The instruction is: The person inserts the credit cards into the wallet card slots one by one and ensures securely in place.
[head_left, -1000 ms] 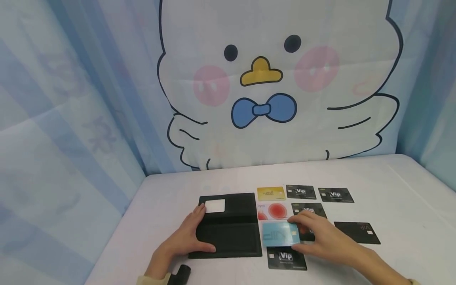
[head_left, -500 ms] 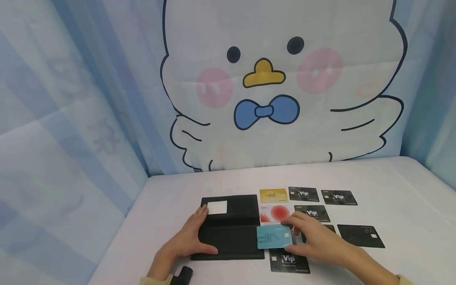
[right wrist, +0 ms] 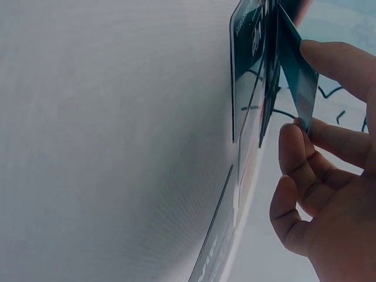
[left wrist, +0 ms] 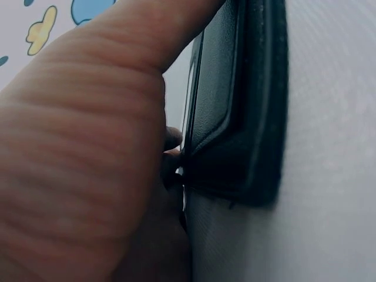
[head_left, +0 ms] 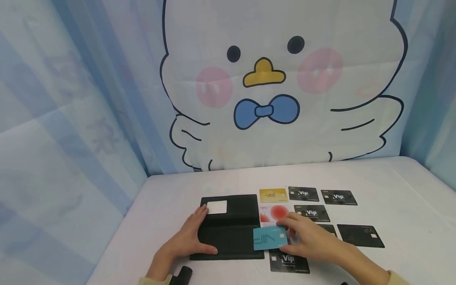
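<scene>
A black wallet lies spread open on the table, a white card or label on its upper panel. My left hand rests on the wallet's left side, thumb extended over the lower panel and the other fingers along the upper edge. My right hand pinches a light blue VIP card by its right end, between thumb and fingers. The blue card's left end overlaps the wallet's right edge in the head view. In the right wrist view this card is tilted, off the table.
Right of the wallet lie a yellow card, a white card with red circles and several black cards. One black Vip card lies below the blue card, another black card beyond the right hand. A patterned curtain hangs behind.
My right hand has carried the blue card leftward, from beside the wallet to over its right edge. The left hand stays on the wallet. The head view has shifted slightly.
</scene>
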`<state>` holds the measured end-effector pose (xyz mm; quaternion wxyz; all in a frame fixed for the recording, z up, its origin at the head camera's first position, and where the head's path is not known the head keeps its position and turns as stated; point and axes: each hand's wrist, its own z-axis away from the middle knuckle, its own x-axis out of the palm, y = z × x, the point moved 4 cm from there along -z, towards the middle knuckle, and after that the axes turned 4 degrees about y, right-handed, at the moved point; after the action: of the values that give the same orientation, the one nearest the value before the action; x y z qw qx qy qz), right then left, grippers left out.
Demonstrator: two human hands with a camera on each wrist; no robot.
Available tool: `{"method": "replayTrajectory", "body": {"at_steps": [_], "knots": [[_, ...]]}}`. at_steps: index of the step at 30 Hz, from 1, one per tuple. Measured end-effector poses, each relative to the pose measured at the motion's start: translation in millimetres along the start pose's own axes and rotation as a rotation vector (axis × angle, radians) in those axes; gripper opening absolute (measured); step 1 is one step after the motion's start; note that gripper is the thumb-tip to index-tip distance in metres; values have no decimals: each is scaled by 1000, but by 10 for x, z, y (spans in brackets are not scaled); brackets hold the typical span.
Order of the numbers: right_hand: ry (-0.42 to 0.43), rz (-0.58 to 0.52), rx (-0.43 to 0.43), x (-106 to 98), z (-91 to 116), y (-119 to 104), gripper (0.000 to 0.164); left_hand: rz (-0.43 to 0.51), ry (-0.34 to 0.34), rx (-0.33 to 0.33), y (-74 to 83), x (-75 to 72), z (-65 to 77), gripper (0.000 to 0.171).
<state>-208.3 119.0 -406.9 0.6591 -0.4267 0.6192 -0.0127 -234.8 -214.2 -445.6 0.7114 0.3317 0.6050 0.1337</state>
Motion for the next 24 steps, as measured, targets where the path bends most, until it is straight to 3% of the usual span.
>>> {"method": "replayTrajectory", "body": {"at_steps": [11, 24], "knots": [[-40, -5, 38, 45, -54, -40, 58, 8, 16, 32, -14, -2, 2, 118], [-71, 6, 70, 92, -112, -10, 60, -18, 38, 23, -14, -13, -6, 116]]}}
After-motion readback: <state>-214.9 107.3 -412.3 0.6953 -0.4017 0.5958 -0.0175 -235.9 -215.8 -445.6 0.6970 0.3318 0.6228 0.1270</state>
